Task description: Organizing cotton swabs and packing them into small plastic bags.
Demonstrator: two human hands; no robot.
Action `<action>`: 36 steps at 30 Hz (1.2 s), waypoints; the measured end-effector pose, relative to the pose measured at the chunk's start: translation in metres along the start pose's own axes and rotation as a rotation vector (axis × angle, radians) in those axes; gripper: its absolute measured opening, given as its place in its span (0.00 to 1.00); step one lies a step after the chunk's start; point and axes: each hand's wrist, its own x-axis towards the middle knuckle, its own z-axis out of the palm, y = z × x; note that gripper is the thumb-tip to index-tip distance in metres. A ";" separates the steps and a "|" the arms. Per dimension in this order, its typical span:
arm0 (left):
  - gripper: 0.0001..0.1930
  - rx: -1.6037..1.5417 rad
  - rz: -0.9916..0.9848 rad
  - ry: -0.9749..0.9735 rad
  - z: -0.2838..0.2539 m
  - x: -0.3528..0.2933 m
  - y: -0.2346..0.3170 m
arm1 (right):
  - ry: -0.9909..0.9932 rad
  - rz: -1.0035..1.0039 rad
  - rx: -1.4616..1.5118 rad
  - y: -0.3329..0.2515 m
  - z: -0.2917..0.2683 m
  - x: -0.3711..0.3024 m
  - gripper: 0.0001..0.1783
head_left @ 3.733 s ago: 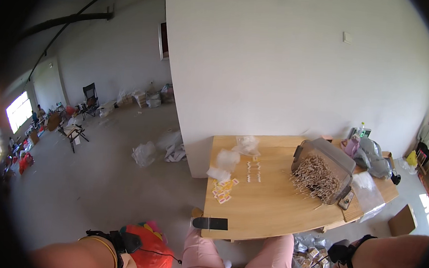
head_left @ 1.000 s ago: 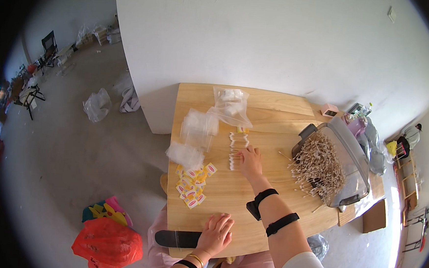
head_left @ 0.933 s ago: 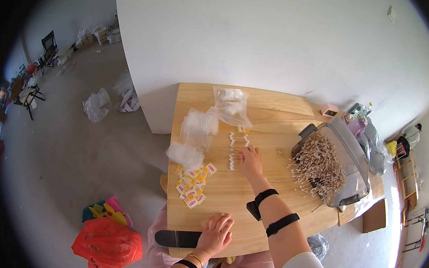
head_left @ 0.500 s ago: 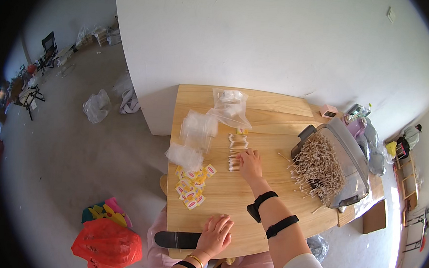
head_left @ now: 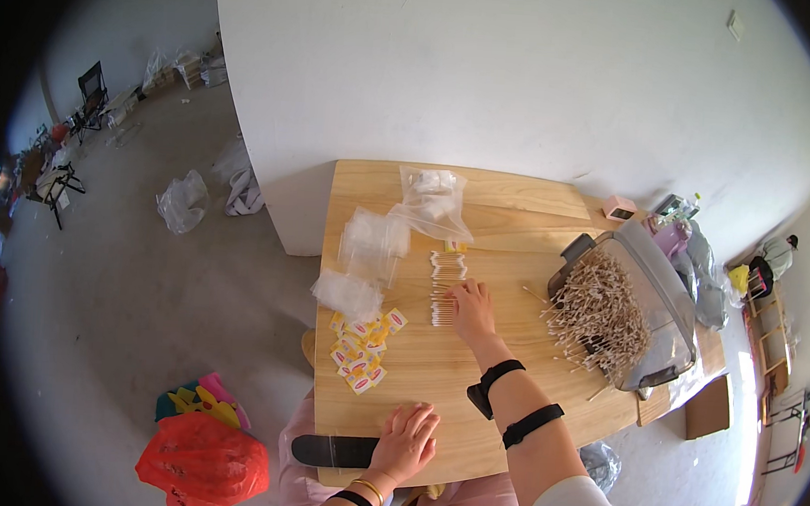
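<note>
A column of cotton swabs [head_left: 447, 267] lies on the wooden table [head_left: 498, 402], the swabs side by side. At its right edge my right hand [head_left: 474, 310] has its fingers bent and drawn together on the end of a swab, partly hiding that stretch of the row. My left hand [head_left: 405, 441] rests on the table near the front edge, fingers stretched out, holding nothing. Beside its wrist is a dark, rounded flat piece [head_left: 335, 451]. Small yellow-and-white packets or labels [head_left: 360, 350] are heaped left of the swabs.
To the right, a clear grey-rimmed bin [head_left: 665, 315] lies tipped, with many loose swabs [head_left: 601, 307] spilling out. Clear plastic bags [head_left: 373, 242] lie at the left, and a filled clear bag [head_left: 434, 202] at the back. A red bag [head_left: 202, 463] is on the floor.
Almost nothing differs; the view has shifted very slightly. My right hand stays at the swab column and my left hand stays on the table.
</note>
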 end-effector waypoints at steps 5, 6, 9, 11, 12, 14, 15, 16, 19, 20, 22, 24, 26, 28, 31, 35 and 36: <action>0.22 0.000 -0.005 -0.001 0.001 -0.001 0.000 | -0.017 0.009 -0.023 -0.002 0.000 -0.002 0.10; 0.22 0.005 -0.008 0.000 0.001 -0.001 -0.001 | -0.018 0.009 -0.024 -0.003 -0.001 -0.004 0.10; 0.22 0.020 -0.012 -0.015 0.001 -0.001 -0.001 | -0.036 0.001 -0.046 -0.005 -0.003 -0.012 0.10; 0.22 0.020 -0.008 -0.009 0.002 -0.001 -0.002 | -0.009 -0.017 -0.031 -0.005 -0.004 -0.021 0.12; 0.22 0.023 -0.003 -0.005 0.002 -0.001 -0.003 | -0.009 -0.020 -0.033 -0.005 -0.004 -0.026 0.12; 0.22 0.012 -0.004 0.004 0.002 -0.001 -0.001 | -0.028 0.005 -0.002 -0.004 -0.006 -0.038 0.14; 0.23 0.004 -0.004 0.011 0.002 -0.001 -0.001 | -0.026 0.003 -0.006 -0.004 -0.008 -0.044 0.14; 0.23 0.000 -0.004 0.013 0.002 -0.002 0.000 | -0.018 -0.016 0.012 -0.005 -0.008 -0.051 0.15; 0.23 0.043 -0.015 -0.030 0.003 -0.005 0.000 | -0.028 -0.030 0.047 -0.012 -0.014 -0.072 0.16; 0.23 0.046 -0.007 -0.017 0.004 -0.006 -0.001 | -0.046 -0.024 0.069 -0.017 -0.017 -0.079 0.16; 0.23 0.048 0.003 -0.005 0.005 -0.007 -0.001 | -0.065 -0.010 0.079 -0.026 -0.024 -0.094 0.16; 0.23 0.086 0.012 0.011 0.005 -0.006 0.000 | -0.084 0.008 0.088 -0.034 -0.029 -0.112 0.17; 0.24 0.038 0.014 0.012 0.006 -0.006 -0.003 | -0.107 -0.007 0.116 -0.040 -0.033 -0.128 0.17; 0.24 -0.009 0.016 0.010 0.004 -0.009 -0.004 | -0.125 -0.017 0.132 -0.046 -0.038 -0.142 0.18; 0.27 -0.084 0.001 0.021 -0.002 -0.006 0.001 | -0.164 -0.043 0.160 -0.055 -0.046 -0.162 0.18; 0.35 0.089 -0.026 -0.003 0.009 0.005 0.010 | -0.200 -0.037 0.166 -0.064 -0.050 -0.181 0.19; 0.39 0.190 -0.042 -0.034 0.012 0.007 0.010 | -0.196 -0.033 0.168 -0.064 -0.051 -0.184 0.19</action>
